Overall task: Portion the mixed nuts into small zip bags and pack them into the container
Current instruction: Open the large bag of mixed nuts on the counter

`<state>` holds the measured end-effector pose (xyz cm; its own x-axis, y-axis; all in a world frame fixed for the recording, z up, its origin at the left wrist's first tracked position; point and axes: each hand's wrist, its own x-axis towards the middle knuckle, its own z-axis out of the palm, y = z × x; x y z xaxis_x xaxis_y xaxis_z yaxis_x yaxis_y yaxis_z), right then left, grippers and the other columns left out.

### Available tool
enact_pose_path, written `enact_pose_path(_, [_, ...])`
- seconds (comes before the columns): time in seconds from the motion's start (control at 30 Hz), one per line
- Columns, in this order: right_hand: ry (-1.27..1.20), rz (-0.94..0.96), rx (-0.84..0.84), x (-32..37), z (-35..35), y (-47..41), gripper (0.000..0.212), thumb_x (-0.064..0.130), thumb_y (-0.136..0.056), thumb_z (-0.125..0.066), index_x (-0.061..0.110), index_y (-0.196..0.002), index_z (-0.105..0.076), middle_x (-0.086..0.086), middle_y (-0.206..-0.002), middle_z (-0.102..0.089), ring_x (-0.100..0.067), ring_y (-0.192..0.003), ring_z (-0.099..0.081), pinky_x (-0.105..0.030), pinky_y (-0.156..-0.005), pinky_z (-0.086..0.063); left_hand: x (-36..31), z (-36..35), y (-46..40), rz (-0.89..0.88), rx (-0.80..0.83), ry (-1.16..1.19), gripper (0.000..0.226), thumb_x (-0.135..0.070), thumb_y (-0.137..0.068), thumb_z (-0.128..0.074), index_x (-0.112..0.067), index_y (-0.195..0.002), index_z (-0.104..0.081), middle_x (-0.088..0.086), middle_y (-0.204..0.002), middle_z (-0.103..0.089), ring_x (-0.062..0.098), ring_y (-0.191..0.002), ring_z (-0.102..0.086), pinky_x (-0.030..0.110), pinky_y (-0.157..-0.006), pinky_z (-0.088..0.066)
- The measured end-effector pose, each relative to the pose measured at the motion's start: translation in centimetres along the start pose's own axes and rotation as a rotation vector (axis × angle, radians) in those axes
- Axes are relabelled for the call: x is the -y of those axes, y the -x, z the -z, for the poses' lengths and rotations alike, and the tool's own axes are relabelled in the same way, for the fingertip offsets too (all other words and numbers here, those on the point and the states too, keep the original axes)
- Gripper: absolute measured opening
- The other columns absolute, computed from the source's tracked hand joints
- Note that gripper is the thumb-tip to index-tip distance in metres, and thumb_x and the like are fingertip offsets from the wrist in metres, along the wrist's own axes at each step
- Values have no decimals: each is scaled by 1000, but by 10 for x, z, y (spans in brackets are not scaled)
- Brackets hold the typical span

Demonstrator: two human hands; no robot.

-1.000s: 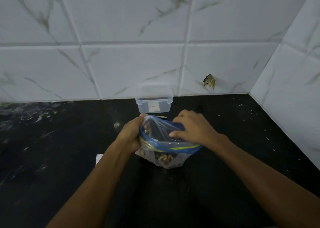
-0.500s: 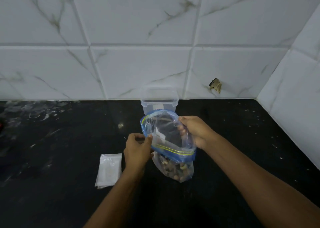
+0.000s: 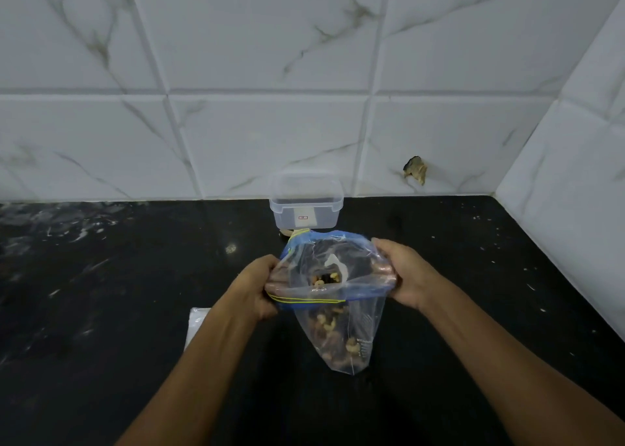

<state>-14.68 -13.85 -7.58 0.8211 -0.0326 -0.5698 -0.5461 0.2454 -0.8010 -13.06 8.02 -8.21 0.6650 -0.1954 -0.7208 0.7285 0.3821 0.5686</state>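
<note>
A wall of white marbled tiles (image 3: 270,56) is seen behind a black bench (image 3: 101,310), in a corner where the nuts are to be portioned. On the bench, a large zip bag (image 3: 338,310) of mixed nuts (image 3: 333,330) is held upright, its mouth pulled wide between two hands set apart: the left hand (image 3: 257,286) is curled round the rim on one side, the right hand (image 3: 402,273) is clamped on the rim opposite. The bag's base appears to rest on the bench, though contact cannot be told for certain. A clear container (image 3: 306,205) is stood against the wall just behind the bag (lidless, and with nothing visible inside). A flat stack of small bags (image 3: 196,324) is partly hidden behind the left forearm, lying on the bench. No small bag is seen filled, and none is seen packed. By that showing, the task is judged to be at its very start: the opening is done; the portioning, sealing and packing are all left.
</note>
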Motion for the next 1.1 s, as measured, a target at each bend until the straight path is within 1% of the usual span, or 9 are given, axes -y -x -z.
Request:
enact_pose_path(0.13, [621, 399, -160, -2, 1, -1, 28, 44, -96, -50, 22, -110, -58, 2, -102, -63, -17, -93, -65, -39, -86, -56, 8, -1, -13, -408, -174, -347, 17, -7, -95, -43, -18, -89, -54, 10, -86, -63, 19, -64, -60, 32, -52, -49])
enact_pose_path(0.3, [1006, 710, -238, -9, -5, -10, 9, 22, -92, -61, 17, -98, -66, 5, -89, -66, -9, -83, -62, -32, -75, -53, 16, -13, 0, -879, -259, -966, 27, -39, -89, -65, -28, -107, -48, -6, -113, -46, 6, -90, -52, 16, -68, -39])
enact_pose_path(0.47, [603, 429, -140, 0, -10, -12, 25, 17, -99, -51, 11, -84, -69, 2, -69, -62, -8, -63, -58, -25, -62, -48, 14, -10, -9, -903, -338, -1506, 18, -37, -93, -59, -21, -100, -57, 2, -113, -47, 9, -76, -52, 26, -69, -44])
enact_pose_path(0.57, [154, 144, -96, 9, -4, -11, 25, 23, -99, -52, 8, -86, -67, -2, -60, -57, -12, -54, -55, -26, -52, -50, 0, 1, -17, -839, -204, -1437, 22, -21, -96, -56, -20, -76, -65, 1, -84, -65, 7, -68, -59, 25, -66, -50])
enact_pose_path(0.63, [-143, 54, -78, 12, 4, -12, 26, 21, -98, -53, 8, -78, -63, -5, -58, -59, -16, -50, -59, -30, -50, -53, -11, 11, -22, -687, -23, -1002, 23, -17, -96, -58, -9, -78, -70, 6, -73, -67, 15, -67, -60, 32, -69, -50])
enact_pose_path(0.73, [-293, 38, -94, 10, 11, -15, 15, 18, -96, -54, 9, -87, -64, -13, -81, -66, -27, -74, -64, -46, -76, -55, -13, 19, -29, -353, 261, -263, 21, -18, -95, -54, -3, -99, -68, 16, -89, -71, 28, -82, -65, 38, -76, -57])
enact_pose_path(0.83, [-257, 91, -73, 5, 12, -17, 14, 20, -97, -54, 12, -95, -65, -13, -86, -67, -25, -75, -65, -42, -71, -57, -4, 19, -41, -194, 351, -1, 38, -27, -93, -52, -4, -121, -63, 22, -117, -67, 35, -105, -64, 45, -88, -56])
enact_pose_path(0.93, [184, 156, -119, -3, 17, -19, 29, 35, -101, -46, 11, -105, -62, -13, -96, -66, -25, -78, -65, -37, -69, -54, 3, 18, -50, -245, 269, -44, 39, -29, -99, -49, -3, -126, -58, 25, -120, -64, 33, -101, -65, 46, -89, -56])
enact_pose_path(1.1, [941, 273, -196, -11, 18, -20, 31, 36, -101, -43, 12, -94, -61, -10, -97, -65, -19, -83, -61, -34, -73, -49, 16, 25, -35, -698, -392, -752, 30, -43, -94, -57, -16, -108, -57, 7, -102, -63, 19, -92, -62, 32, -73, -51])
